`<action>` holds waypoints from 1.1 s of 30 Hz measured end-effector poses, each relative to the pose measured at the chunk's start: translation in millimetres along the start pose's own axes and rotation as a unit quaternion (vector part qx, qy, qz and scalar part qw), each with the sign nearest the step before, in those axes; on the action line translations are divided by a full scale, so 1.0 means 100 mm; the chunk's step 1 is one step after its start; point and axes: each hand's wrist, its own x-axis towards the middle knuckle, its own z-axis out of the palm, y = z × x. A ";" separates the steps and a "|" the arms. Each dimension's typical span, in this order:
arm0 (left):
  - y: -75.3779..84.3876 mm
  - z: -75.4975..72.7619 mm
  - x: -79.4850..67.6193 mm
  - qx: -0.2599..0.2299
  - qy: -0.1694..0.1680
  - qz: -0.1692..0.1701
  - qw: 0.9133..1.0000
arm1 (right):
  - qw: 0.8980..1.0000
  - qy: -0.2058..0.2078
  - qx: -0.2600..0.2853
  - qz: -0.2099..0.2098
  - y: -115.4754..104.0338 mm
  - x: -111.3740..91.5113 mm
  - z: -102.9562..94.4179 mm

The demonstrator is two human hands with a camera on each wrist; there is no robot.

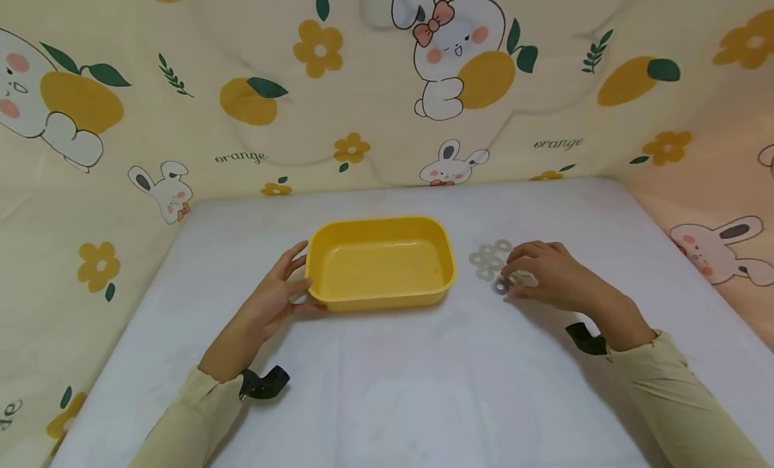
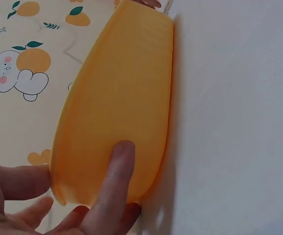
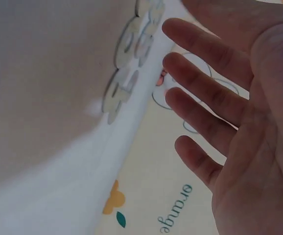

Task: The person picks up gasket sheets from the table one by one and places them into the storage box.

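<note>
A yellow rectangular tray [image 1: 381, 297] with rounded corners stands on the white tabletop, its inside bare. My left hand [image 1: 275, 297] holds the tray by its left end. In the left wrist view, the thumb [image 2: 117, 171] lies along the tray's outer side wall while other fingers reach round the end and rim. To the right of the tray lie several small pale flat rings [image 1: 487, 260] in a loose cluster. My right hand [image 1: 553, 280] hovers beside them, fingertips close to the nearest rings. In the right wrist view its fingers are spread and grip nothing; the thumb's tip is out of view.
The white tabletop [image 1: 387, 387] meets a cream cloth backdrop [image 1: 363, 105] printed with rabbits, oranges and flowers at the back and sides. Black curved wrist mounts [image 1: 264, 383] sit at both cuffs, close above the table.
</note>
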 end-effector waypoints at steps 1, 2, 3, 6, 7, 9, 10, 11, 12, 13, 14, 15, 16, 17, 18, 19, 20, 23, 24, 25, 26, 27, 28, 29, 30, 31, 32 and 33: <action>0.00 -0.01 -0.01 0.002 -0.005 0.004 1.000 | 1.000 0.001 0.002 0.001 0.00 0.01 0.02; 0.00 -0.02 -0.02 0.005 -0.010 0.007 1.000 | 1.000 0.002 0.002 0.002 -0.01 0.03 0.03; 0.01 -0.02 -0.02 0.007 -0.015 0.010 1.000 | 1.000 0.003 0.003 0.003 -0.01 0.04 0.04; 0.01 -0.03 -0.02 0.009 -0.025 0.013 1.000 | 1.000 0.002 0.001 0.005 -0.03 0.05 0.08; 0.01 -0.03 -0.02 0.008 -0.026 0.014 1.000 | 1.000 0.002 0.001 0.005 -0.03 0.06 0.09; 0.00 -0.03 -0.02 0.007 -0.023 0.009 1.000 | 1.000 -0.005 0.001 0.007 -0.05 0.06 0.11; -0.01 -0.03 -0.03 0.007 -0.021 0.006 1.000 | 1.000 -0.009 0.003 0.009 -0.06 0.06 0.13; -0.02 -0.03 -0.04 0.007 -0.019 0.002 1.000 | 1.000 -0.012 0.007 0.011 -0.07 0.06 0.14; -0.03 -0.03 -0.04 0.007 -0.017 0.000 1.000 | 1.000 -0.016 0.008 0.013 -0.08 0.06 0.15; -0.04 -0.03 -0.05 0.007 -0.015 -0.003 1.000 | 1.000 -0.020 0.011 0.015 -0.08 0.06 0.15; -0.05 -0.04 -0.05 0.005 -0.013 -0.005 1.000 | 1.000 -0.023 0.014 0.015 -0.09 0.06 0.16; -0.05 -0.04 -0.05 0.005 -0.012 -0.005 1.000 | 0.999 -0.025 0.017 0.015 -0.10 0.06 0.16; -0.05 -0.03 -0.06 0.004 -0.012 -0.004 1.000 | 0.999 -0.026 0.020 0.015 -0.10 0.06 0.15; -0.05 -0.03 -0.05 0.005 -0.012 -0.002 1.000 | 0.999 -0.029 0.024 0.016 -0.10 0.06 0.15; -0.05 -0.03 -0.05 0.005 -0.011 0.000 1.000 | 0.999 -0.032 0.028 0.016 -0.11 0.06 0.14; -0.05 -0.03 -0.05 0.006 -0.011 0.001 1.000 | 0.999 -0.035 0.032 0.016 -0.11 0.05 0.14; -0.05 -0.03 -0.05 0.007 -0.011 0.002 1.000 | 0.999 -0.038 0.035 0.015 -0.11 0.05 0.13; -0.04 -0.02 -0.04 0.006 -0.012 0.004 1.000 | 0.998 -0.041 0.039 0.013 -0.11 0.04 0.11; -0.04 -0.02 -0.04 0.005 -0.013 0.004 1.000 | 0.998 -0.040 0.041 0.008 -0.11 0.04 0.10; -0.04 -0.02 -0.04 0.004 -0.012 0.004 1.000 | 0.998 -0.040 0.040 0.004 -0.12 0.04 0.10; -0.04 -0.02 -0.04 0.005 -0.012 0.004 1.000 | 0.998 -0.039 0.040 0.001 -0.12 0.04 0.10; -0.04 -0.02 -0.04 0.005 -0.010 0.004 1.000 | 0.999 -0.038 0.038 -0.001 -0.13 0.05 0.10; -0.04 -0.02 -0.04 0.006 -0.008 0.005 1.000 | 0.999 -0.038 0.035 -0.003 -0.13 0.05 0.10; -0.04 -0.02 -0.04 0.008 -0.007 0.005 1.000 | 0.999 -0.038 0.030 -0.002 -0.14 0.06 0.10; -0.04 -0.02 -0.04 0.009 -0.006 0.006 1.000 | 0.999 -0.038 0.026 0.001 -0.14 0.06 0.10; -0.05 -0.02 -0.04 0.010 -0.005 0.006 1.000 | 0.999 -0.038 0.019 0.005 -0.14 0.07 0.11; -0.05 -0.02 -0.04 0.010 -0.005 0.006 1.000 | 0.999 -0.037 0.012 0.006 -0.15 0.08 0.11; -0.05 -0.02 -0.04 0.010 -0.004 0.007 1.000 | 0.999 -0.035 0.007 0.009 -0.15 0.09 0.11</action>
